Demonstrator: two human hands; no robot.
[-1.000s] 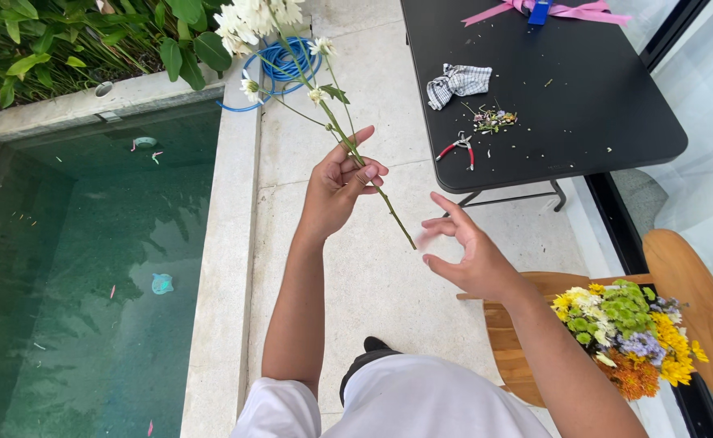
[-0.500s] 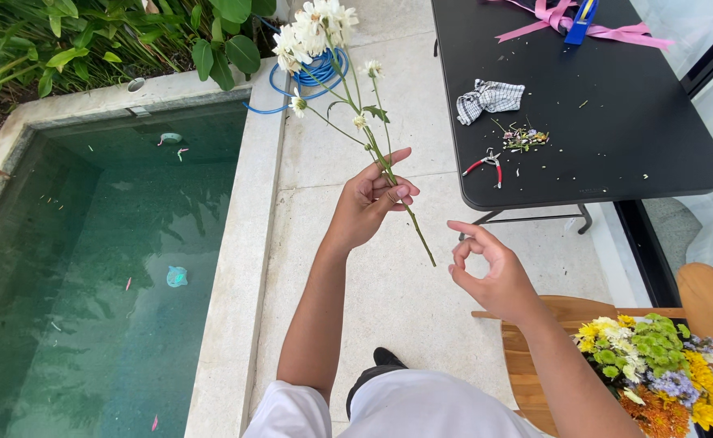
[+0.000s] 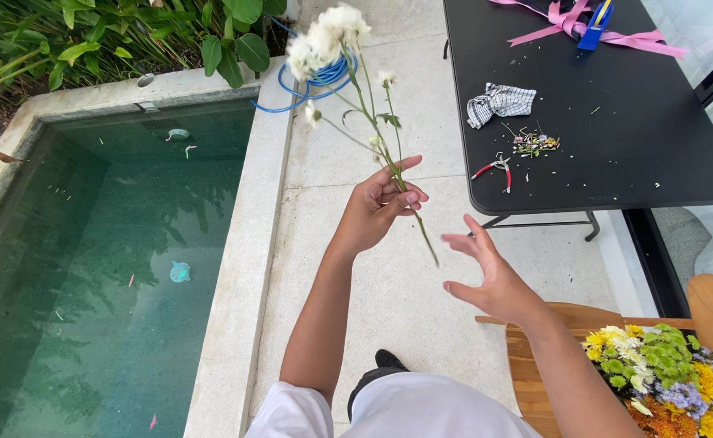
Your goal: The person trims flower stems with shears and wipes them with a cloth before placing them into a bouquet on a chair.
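My left hand (image 3: 379, 204) is raised in front of me and grips a thin green stem of white flowers (image 3: 333, 34). The stem's cut end hangs down below the hand towards the paving. My right hand (image 3: 490, 274) hovers just right of the stem's lower end, fingers spread, holding nothing and not touching the stem. A bunch of yellow, green, purple and orange flowers (image 3: 666, 384) lies on a wooden stool (image 3: 528, 367) at the lower right, under my right forearm.
A black table (image 3: 616, 122) at the right carries red-handled snips (image 3: 494, 169), a checked cloth (image 3: 501, 103), stem clippings (image 3: 535, 144), pink ribbon (image 3: 583, 32) and a blue tool (image 3: 596, 16). A pool (image 3: 105, 259) lies left, its stone edge (image 3: 247, 243) beside me. A blue hose (image 3: 316, 81) coils ahead.
My left hand has lifted the flower stem a little higher and closer. My right hand has opened its fingers wider and stayed just right of the stem's end. The view has shifted slightly.
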